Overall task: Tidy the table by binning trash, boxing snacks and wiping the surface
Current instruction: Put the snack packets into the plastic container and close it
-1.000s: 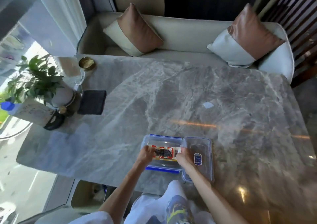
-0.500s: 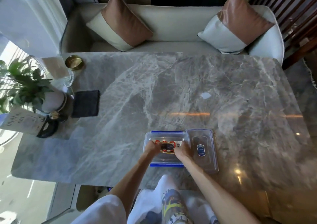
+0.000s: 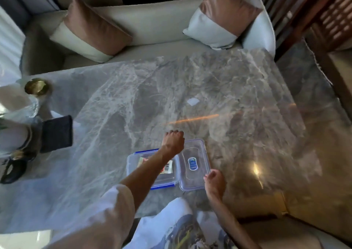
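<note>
Curling in loosely, the fingers point(image 3: 176, 133) of the left hand point(image 3: 173, 141) hold nothing. That hand hangs over the table point(image 3: 118, 103), just past the far edge of the clear box point(image 3: 133, 163). The left arm crosses over the open box.

The right hand point(image 3: 214, 181) sits at the near right corner of the lid point(image 3: 194, 164). Its fingers are bent in too, and I cannot tell if they pinch the lid's edge or only touch it. The lid lies flat on the table, right beside the box, with a blue sticker on it.

Inside the box is a snack packet point(image 3: 167, 167), partly hidden by the arm. So the snacks look boxed, but the lid is not on yet.

Farther out on the table lies a small white scrap point(image 3: 193, 102), well apart from the box. It looks like trash to bin. The left hand may be going for it, but that is a guess. A dark cloth point(image 3: 57, 133) lies at the left side, near a gold dish point(image 3: 36, 86).

What could go wrong? The arm is low over the box, so it could bump the box and push it along the smooth table. The scrap is thin and flat, so fingers could slide over it. The picture is blurry, so small things are hard to see.
</note>
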A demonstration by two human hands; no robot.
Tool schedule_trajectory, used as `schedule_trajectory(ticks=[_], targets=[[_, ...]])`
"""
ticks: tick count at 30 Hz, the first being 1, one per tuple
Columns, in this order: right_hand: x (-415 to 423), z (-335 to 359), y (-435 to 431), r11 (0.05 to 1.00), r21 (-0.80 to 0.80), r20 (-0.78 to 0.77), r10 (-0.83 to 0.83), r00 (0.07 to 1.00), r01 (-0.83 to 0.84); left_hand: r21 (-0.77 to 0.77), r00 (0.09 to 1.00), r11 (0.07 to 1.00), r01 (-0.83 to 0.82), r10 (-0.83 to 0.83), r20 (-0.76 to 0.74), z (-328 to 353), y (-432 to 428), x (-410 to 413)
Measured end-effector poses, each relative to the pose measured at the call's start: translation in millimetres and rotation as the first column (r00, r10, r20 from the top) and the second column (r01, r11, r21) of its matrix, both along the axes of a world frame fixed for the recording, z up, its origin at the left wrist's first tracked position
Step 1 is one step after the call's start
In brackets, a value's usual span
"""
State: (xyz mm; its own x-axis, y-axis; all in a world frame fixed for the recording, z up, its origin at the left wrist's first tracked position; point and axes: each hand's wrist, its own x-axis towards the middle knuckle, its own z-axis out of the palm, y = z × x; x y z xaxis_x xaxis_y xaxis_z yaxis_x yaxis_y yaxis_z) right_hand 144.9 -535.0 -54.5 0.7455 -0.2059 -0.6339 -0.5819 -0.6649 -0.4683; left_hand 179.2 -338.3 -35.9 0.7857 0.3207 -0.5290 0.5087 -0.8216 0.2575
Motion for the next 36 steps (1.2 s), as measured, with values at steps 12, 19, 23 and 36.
schedule_trajectory(ticks=[12, 19, 23, 36], targets=[[-28, -31, -22, 0.529, 0.284, -0.602, -0.551, 0.578, 0.8, -0.009, 0.978, 0.999, 0.053, -0.054, -0.201, -49, -33, 14], [-3, -30, -23, 0.537, 0.429, -0.226, -0.714, 0.662, 0.726, -0.181, 0.984, 0.983, 0.013, 0.019, 0.175, -9, -20, 27], [37, -13, 3, 0.625, 0.552, -0.043, -0.64, 0.768, 0.552, -0.173, 0.934, 0.977, -0.121, 0.171, 0.312, 27, 16, 18], [-12, -8, 134, 0.81, 0.487, 0.158, 0.285, 0.945, -0.325, -0.361, 0.517, 0.461, -0.811, 0.853, -0.072, 4, 102, -221]])
